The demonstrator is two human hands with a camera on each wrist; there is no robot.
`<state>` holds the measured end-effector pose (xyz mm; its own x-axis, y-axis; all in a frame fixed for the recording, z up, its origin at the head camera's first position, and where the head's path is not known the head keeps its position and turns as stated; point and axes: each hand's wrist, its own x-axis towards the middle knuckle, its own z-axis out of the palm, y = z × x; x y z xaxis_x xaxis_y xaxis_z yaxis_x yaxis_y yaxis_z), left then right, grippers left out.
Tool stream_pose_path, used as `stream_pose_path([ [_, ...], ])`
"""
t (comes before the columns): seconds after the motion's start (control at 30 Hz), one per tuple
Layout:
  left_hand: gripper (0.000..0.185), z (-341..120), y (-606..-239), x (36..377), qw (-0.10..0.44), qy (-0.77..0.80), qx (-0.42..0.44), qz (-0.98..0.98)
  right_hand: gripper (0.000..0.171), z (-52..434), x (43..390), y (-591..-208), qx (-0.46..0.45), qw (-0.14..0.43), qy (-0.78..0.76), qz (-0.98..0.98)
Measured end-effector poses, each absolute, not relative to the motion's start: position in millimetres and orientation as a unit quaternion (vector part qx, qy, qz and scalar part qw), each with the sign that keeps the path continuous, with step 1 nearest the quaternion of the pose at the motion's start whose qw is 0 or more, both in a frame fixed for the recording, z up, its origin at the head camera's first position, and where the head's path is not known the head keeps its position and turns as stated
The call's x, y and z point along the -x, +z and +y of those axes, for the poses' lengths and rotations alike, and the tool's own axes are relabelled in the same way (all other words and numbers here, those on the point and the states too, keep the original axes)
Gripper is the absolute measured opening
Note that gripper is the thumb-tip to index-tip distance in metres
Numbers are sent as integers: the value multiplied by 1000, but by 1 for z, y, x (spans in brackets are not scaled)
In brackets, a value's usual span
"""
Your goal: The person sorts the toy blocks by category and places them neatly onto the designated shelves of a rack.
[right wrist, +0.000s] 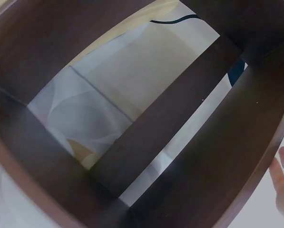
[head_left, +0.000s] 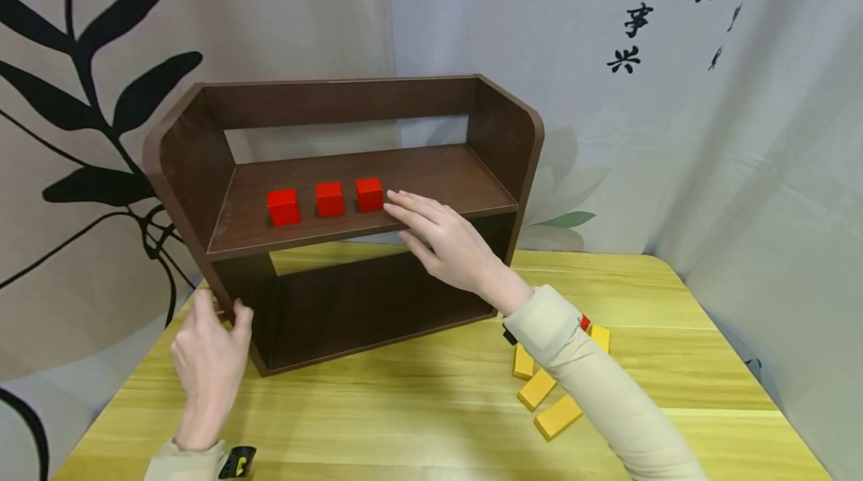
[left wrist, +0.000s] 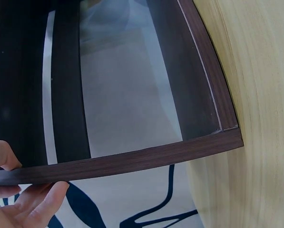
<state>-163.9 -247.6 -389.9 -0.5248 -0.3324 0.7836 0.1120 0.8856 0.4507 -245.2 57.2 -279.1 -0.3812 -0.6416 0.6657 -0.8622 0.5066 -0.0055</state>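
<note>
**Dark wood shelf unit steadied by both hands, 3 red cubes on top shelf**

Left hand (head_left: 210, 361) grips the lower front edge of the left side panel of the shelf unit (head_left: 337, 301): thumb curls round the panel edge, fingers on the outer side. Left wrist cam shows the same, fingertips (left wrist: 34, 209) under the rim, thumb over it.

Shelf unit stands mid-table, rotated a bit so its right end sits further back. Dark brown wood-grain laminate, matte, rounded top corners on both side panels, thin rail across the back, open gap below the rail. Two levels; lower bay looks bare.

On the upper shelf, left of centre: 3 red cubes (head_left: 284, 207) (head_left: 329, 198) (head_left: 369, 194) in a row, glossy, sharp-edged, small gaps between them.

Right hand (head_left: 441, 237) lies flat, fingers straight and together, fingertips resting on the shelf's front edge just beside the rightmost cube; holds nothing.

Table (head_left: 674, 301) is pale yellow wood grain. Right of the unit, partly hidden by the beige sleeve (head_left: 593, 383): yellow rectangular blocks (head_left: 557, 416) scattered flat, plus a red bit showing. Printed fabric backdrop (head_left: 674, 129) behind.
</note>
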Motion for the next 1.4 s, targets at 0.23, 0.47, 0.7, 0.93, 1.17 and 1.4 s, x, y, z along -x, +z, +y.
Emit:
stream_pose_path([
  [0.23,16,-248,-390,164,479,-230,-66,-844,37,93,239,-296,-487,334,199,-782],
  [0.47,16,-248,-391,164,480,-230,-63,-844,42,147,243,-331,-455,308,247,-798],
  [0.7,16,-248,-391,164,484,-233,-63,-841,37,214,248,-373,-359,208,283,-865],
  [0.93,16,-248,-391,165,481,-235,-67,-842,34,267,249,-403,-278,77,317,-904],
  [1.17,16,-248,-390,164,483,-234,-67,-841,37,299,253,-424,-246,11,322,-914],
  [1.4,16,-248,-391,165,489,-228,-60,-840,42,318,254,-433,-232,-31,320,-918],
])
